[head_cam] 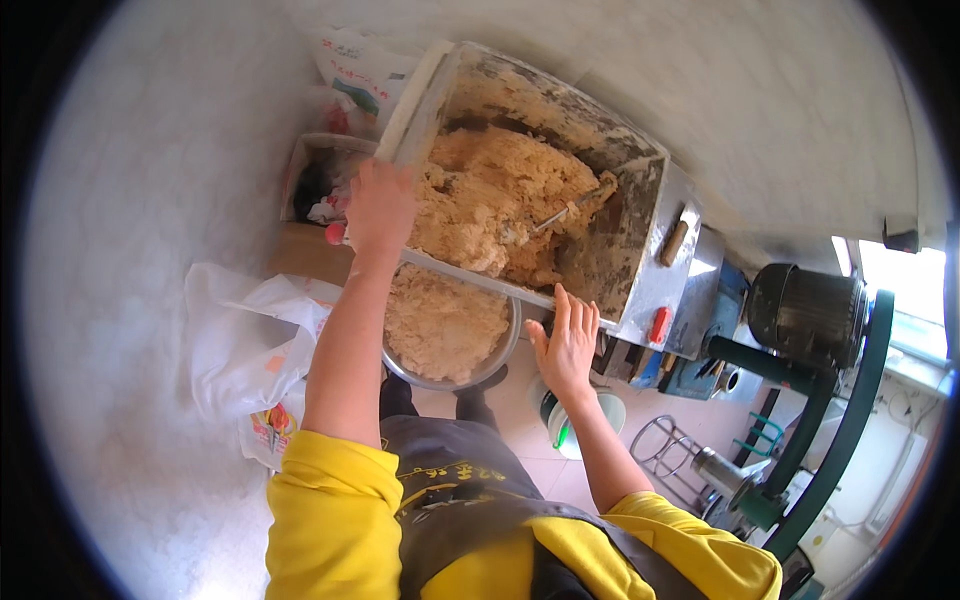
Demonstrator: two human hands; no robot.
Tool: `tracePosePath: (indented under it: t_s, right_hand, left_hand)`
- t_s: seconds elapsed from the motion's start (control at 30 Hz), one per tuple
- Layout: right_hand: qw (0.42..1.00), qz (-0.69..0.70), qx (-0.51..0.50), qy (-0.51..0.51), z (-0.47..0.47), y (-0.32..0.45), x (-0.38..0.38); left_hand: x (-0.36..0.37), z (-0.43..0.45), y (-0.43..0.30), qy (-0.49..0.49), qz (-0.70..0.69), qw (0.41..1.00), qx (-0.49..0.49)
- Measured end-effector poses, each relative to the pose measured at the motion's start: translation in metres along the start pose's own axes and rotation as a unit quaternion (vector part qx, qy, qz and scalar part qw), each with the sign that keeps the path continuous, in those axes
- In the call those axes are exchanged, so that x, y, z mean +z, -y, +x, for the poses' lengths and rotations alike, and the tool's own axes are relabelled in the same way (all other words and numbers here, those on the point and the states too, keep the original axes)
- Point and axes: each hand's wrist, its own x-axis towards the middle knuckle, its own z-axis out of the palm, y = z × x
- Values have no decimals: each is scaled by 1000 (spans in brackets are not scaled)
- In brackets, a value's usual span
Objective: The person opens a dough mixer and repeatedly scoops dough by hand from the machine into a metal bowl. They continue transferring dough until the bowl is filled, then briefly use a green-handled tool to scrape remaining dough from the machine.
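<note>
A large metal trough (637, 247) with floury, crusted walls holds a mass of crumbly tan dough (495, 187). My left hand (381, 202) lies over the trough's near left corner, its fingers over the rim; whether it grips the rim is hard to tell. At the near rim, farther right, my right hand (566, 337) is spread with its fingertips at the edge and nothing in it. A metal-bladed tool (551, 220) is partly sunk in the dough. Below the near rim, between my forearms, sits a round metal basin (514, 337) filled with similar dough (446, 322).
Right of the trough, a metal surface bears a wooden-handled tool (673, 244) and a red object (660, 325). A motor-driven machine (806, 315) stands farther right. Buckets (611, 411) are on the floor. Plastic bags (240, 337), scissors (276, 427) and a box (296, 169) are at left.
</note>
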Motion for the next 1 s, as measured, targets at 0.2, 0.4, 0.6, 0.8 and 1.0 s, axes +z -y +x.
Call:
tracePosePath:
  t_s: [0.2,0.4,0.6,0.8,1.0]
  right_hand:
    - [995,91,22,-33,-62,6,-1]
    - [865,410,290,-4,-92,28,28]
    - [385,823,414,49,-73,81,45]
    - [546,758,339,112,-119,117,6]
    - [879,474,-7,-56,-130,81,11]
  left_hand:
    - [9,3,10,-44,-40,998,8]
    - [-12,-62,-6,-252,-172,929,210]
    - [-15,-251,-22,108,-257,834,476]
    - [30,-238,33,195,-255,882,346]
    - [45,-243,19,454,-496,712,-201]
